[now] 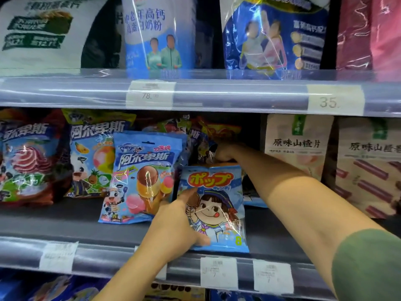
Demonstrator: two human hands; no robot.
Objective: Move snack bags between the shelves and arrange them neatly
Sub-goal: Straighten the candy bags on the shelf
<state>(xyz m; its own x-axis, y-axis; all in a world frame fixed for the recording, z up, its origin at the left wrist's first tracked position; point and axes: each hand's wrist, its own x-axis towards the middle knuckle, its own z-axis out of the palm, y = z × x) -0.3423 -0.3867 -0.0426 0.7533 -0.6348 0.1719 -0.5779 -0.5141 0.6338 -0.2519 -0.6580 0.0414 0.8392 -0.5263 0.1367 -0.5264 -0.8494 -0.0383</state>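
Observation:
A light-blue candy bag with a cartoon girl (219, 205) stands upright at the front of the middle shelf (91, 224). My left hand (175, 220) grips its left edge, thumb on the front. My right hand (225, 153) reaches deep into the shelf behind that bag, its fingers closed on the top of a dark bag (206, 148) at the back. Left of the girl bag leans a blue ice-cream-cone candy bag (141, 177).
More blue candy bags (28, 161) fill the shelf's left side. Beige hawthorn-slice bags (299, 148) stand at the right. The shelf above holds large milk-powder bags (158, 33). Price tags (219, 272) line the shelf rails. Further bags sit on the shelf below.

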